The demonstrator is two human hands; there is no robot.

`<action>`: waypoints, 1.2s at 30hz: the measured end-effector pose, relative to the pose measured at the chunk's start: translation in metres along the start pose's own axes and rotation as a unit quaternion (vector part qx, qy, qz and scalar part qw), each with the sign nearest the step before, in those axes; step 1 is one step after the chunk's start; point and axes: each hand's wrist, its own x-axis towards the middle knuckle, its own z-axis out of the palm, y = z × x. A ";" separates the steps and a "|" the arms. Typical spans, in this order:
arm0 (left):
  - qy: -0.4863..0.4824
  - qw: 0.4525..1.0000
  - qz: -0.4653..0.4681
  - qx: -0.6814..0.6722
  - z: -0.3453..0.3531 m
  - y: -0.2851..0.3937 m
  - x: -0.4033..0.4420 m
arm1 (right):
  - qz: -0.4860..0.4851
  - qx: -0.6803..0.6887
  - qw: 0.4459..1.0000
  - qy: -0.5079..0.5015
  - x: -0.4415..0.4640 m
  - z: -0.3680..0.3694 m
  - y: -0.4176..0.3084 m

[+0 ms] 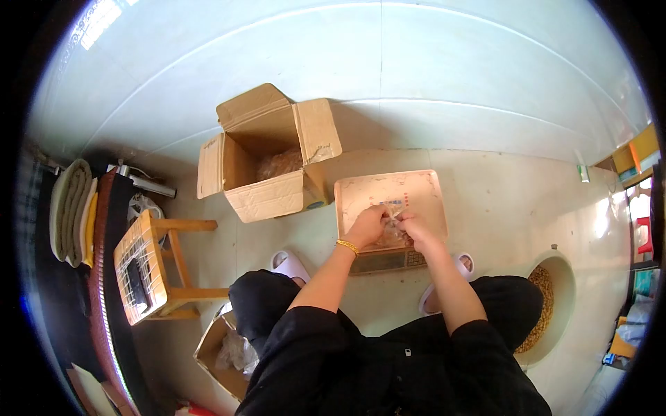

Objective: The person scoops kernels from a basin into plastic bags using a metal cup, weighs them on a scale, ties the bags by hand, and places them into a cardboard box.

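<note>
Both hands meet over a weighing scale with a pale orange platform, which stands on the floor in front of me. My left hand pinches one side of the gathered top of a clear plastic bag. The fingers of my right hand are closed on the other side of the same bag top. Something brownish shows inside the bag, partly hidden by my hands. The bag's lower part hangs at or rests on the platform; I cannot tell which. Below the platform, the scale's display panel faces me.
An open cardboard box with clear bags inside stands left of the scale. A wooden stool is at the left. Another box with plastic bags sits by my left leg. On the right, a pale bucket holds brown pieces, perhaps nuts.
</note>
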 end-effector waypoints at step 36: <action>0.028 0.972 0.048 0.227 -0.008 0.032 -0.013 | -0.281 -0.520 0.796 0.130 -0.153 -0.075 -0.123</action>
